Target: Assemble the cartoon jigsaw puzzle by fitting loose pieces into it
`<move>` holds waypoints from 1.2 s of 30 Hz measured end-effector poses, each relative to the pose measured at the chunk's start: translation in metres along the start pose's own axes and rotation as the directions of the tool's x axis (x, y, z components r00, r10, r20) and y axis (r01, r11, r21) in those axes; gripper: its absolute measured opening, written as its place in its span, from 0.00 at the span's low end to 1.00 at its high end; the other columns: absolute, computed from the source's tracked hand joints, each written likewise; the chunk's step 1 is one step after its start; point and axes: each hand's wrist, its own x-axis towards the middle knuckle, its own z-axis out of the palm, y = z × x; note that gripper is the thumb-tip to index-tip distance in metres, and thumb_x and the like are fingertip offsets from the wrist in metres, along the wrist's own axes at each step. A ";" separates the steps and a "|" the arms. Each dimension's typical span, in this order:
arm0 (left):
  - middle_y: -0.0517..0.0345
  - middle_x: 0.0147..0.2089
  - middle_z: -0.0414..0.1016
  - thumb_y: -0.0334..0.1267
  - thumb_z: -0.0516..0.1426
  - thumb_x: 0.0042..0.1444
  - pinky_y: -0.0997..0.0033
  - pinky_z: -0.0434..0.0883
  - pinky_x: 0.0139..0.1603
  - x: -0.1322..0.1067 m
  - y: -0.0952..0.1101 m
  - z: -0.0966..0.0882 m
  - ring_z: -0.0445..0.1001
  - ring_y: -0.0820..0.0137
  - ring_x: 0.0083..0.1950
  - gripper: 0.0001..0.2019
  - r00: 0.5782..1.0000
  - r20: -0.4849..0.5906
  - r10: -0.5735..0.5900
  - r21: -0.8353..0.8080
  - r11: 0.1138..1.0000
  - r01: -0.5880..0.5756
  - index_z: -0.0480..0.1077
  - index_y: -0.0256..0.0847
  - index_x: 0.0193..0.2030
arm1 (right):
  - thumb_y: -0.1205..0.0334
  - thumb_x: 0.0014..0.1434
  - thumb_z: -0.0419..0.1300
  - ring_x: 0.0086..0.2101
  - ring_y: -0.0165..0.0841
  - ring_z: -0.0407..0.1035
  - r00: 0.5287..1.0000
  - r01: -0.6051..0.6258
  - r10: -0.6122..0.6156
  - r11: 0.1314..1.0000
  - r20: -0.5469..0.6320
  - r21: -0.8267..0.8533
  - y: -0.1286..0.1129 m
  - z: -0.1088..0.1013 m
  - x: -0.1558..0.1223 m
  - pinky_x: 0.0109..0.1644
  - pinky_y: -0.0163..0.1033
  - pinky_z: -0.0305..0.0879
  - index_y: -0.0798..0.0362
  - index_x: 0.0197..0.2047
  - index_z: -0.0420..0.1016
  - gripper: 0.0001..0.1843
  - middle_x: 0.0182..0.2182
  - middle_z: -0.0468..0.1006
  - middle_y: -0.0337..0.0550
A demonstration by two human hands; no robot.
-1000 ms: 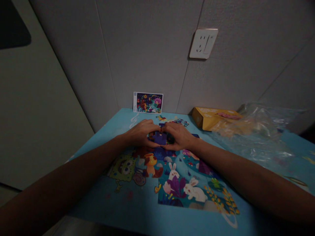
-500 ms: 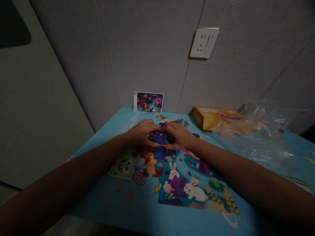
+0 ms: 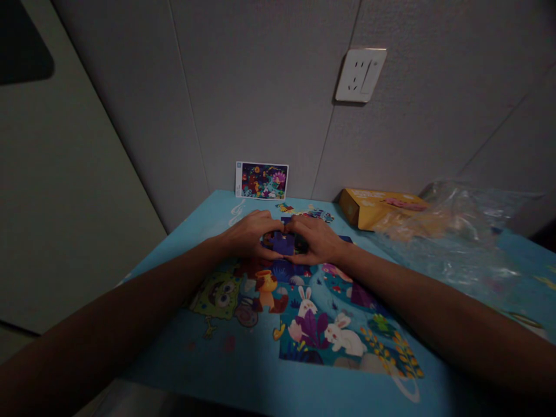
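Observation:
My left hand (image 3: 248, 234) and my right hand (image 3: 316, 238) meet fingertip to fingertip over a dark blue puzzle piece (image 3: 283, 244), fingers curled and pinching it from both sides. The piece lies at the far edge of a partly built jigsaw (image 3: 330, 324) showing white rabbits, flowers and a fox. The jigsaw rests on a light blue table (image 3: 243, 370) printed with cartoon figures. Several loose pieces (image 3: 315, 213) lie just beyond my hands.
A small reference picture card (image 3: 261, 180) leans against the grey wall at the back. A yellow box (image 3: 377, 207) lies at the back right, beside a crumpled clear plastic bag (image 3: 460, 231). A white wall socket (image 3: 360, 75) is above.

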 end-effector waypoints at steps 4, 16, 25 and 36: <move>0.54 0.34 0.71 0.53 0.63 0.50 0.65 0.65 0.40 0.000 0.000 0.000 0.67 0.65 0.38 0.22 1.000 0.005 -0.003 -0.007 1.000 0.003 0.72 0.39 0.44 | 0.42 0.57 0.58 0.35 0.37 0.68 1.000 -0.002 0.002 1.000 0.000 0.007 -0.001 0.000 0.000 0.37 0.40 0.64 0.54 0.45 0.65 0.24 0.34 0.73 0.47; 0.53 0.39 0.72 0.54 0.62 0.52 0.65 0.66 0.44 -0.006 -0.013 -0.013 0.69 0.63 0.41 0.24 0.994 0.016 -0.105 0.037 0.994 0.104 0.70 0.39 0.49 | 0.49 0.62 0.55 0.37 0.40 0.71 0.993 -0.117 0.117 0.992 0.001 -0.036 -0.003 0.000 0.002 0.40 0.43 0.66 0.56 0.55 0.63 0.24 0.38 0.76 0.51; 0.48 0.48 0.73 0.50 0.60 0.56 0.60 0.66 0.50 -0.025 -0.039 -0.027 0.71 0.61 0.48 0.25 0.940 -0.015 -0.340 0.083 0.937 0.340 0.66 0.39 0.56 | 0.59 0.63 0.53 0.35 0.38 0.71 0.962 -0.271 0.265 0.958 -0.071 -0.089 -0.002 0.002 -0.002 0.40 0.41 0.65 0.58 0.62 0.58 0.26 0.38 0.77 0.51; 0.49 0.56 0.74 0.39 0.59 0.56 0.55 0.66 0.57 -0.025 -0.039 -0.026 0.70 0.61 0.55 0.21 0.930 -0.014 -0.367 -0.138 0.922 0.361 0.69 0.41 0.57 | 0.60 0.63 0.51 0.35 0.37 0.70 0.955 -0.296 0.293 0.952 -0.052 -0.070 -0.002 0.002 0.000 0.38 0.41 0.66 0.58 0.60 0.60 0.24 0.37 0.77 0.50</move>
